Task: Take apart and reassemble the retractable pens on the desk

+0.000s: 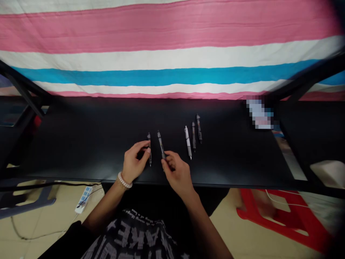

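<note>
Pinching a dark click pen (150, 157) just left of centre, the left hand (133, 158) clamps its barrel; beside it, the right hand's (178, 171) grip closes on a second click pen (161, 144) by its lower end, apparently to keep both aligned. Right of centre, a white-and-grey pen (188, 142) and two dark pens (193, 136) lie spaced on the counter (94, 136), seemingly for separation. Shirt lettering (140, 235) partly reads "AKE"; pen labels are illegible.

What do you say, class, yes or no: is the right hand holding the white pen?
No, the right hand holds a darker pen, while the white pen lies on the table.
</note>
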A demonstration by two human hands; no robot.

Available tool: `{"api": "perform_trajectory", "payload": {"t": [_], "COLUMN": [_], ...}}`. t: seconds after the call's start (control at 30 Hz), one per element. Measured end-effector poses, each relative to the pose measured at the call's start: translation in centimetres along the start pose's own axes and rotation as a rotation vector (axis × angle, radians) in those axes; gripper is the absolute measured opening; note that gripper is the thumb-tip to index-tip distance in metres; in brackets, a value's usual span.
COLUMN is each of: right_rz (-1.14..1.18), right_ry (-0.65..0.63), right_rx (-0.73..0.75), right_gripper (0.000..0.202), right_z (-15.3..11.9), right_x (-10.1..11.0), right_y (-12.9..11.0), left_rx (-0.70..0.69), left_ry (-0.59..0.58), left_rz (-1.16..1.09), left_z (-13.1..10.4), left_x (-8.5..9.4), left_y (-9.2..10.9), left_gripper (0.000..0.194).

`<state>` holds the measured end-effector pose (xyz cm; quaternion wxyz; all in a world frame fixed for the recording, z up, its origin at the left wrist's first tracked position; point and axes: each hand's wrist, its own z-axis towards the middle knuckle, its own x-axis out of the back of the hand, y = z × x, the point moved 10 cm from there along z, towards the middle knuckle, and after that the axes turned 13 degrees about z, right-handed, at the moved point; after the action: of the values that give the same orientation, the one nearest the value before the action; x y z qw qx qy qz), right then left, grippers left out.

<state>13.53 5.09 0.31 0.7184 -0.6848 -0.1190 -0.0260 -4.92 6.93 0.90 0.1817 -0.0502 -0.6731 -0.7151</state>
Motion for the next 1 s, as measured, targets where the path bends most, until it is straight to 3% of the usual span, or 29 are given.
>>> {"api": "perform_trajectory", "payload": {"t": [0.1, 0.2, 0.37, 0.43, 0.53, 0.63, 0.77, 0.87, 1.0], "right_rz": [0.338, 0.51, 0.604, 0.479, 0.19, -0.084, -0.307, -0.272, -0.002], "right_ry": [-0.063, -0.081, -0.004, 0.09, 0.292, 0.398, 0.415, 0.37, 0.296], "right_rx": [-0.119, -0.169, -0.336, -0.238, 0.145, 0.461, 0.663, 0.645, 0.315], "right_gripper": [0.028, 0.027, 0.041, 0.038, 0.022, 0.035, 0.049, 0.039, 0.028], "right_z": [-1.7, -2.7, -3.6, -3.6, -4.1, -5.5, -6.5, -5.9, -3.6], "right_x": [-0.8, -1.9, -3.2, -2.4, -0.2, 0.4, 0.2, 0.5, 1.2], "right_y": [0.0, -0.4, 1.4, 1.2, -1.5, -3.5, -4.1, -4.1, -2.4], "left_rx": [0.146, 0.224, 0.255, 0.273, 0.289, 0.315, 0.354, 0.376, 0.383], "left_ry": [-0.032, -0.156, 0.059, 0.137, 0.224, 0.255, 0.274, 0.292, 0.305], "left_rz": [-0.26, -0.396, -0.419, -0.418, -0.453, -0.527, -0.587, -0.597, -0.604], "left_z": [0.0, -0.1, -0.2, -0.6, -1.3, -1.7, -1.8, -1.7, -1.6], "left_x": [-0.6, -2.0, -0.6, -0.4, -0.4, -1.0, -1.2, -1.0, -0.9], "left_y": [-0.3, 0.2, 0.1, -0.3, -0.5, -0.5, -0.8, -1.0, -1.1], "left_gripper": [0.043, 0.034, 0.028, 0.031, 0.033, 0.031, 0.031, 0.03, 0.03]}}
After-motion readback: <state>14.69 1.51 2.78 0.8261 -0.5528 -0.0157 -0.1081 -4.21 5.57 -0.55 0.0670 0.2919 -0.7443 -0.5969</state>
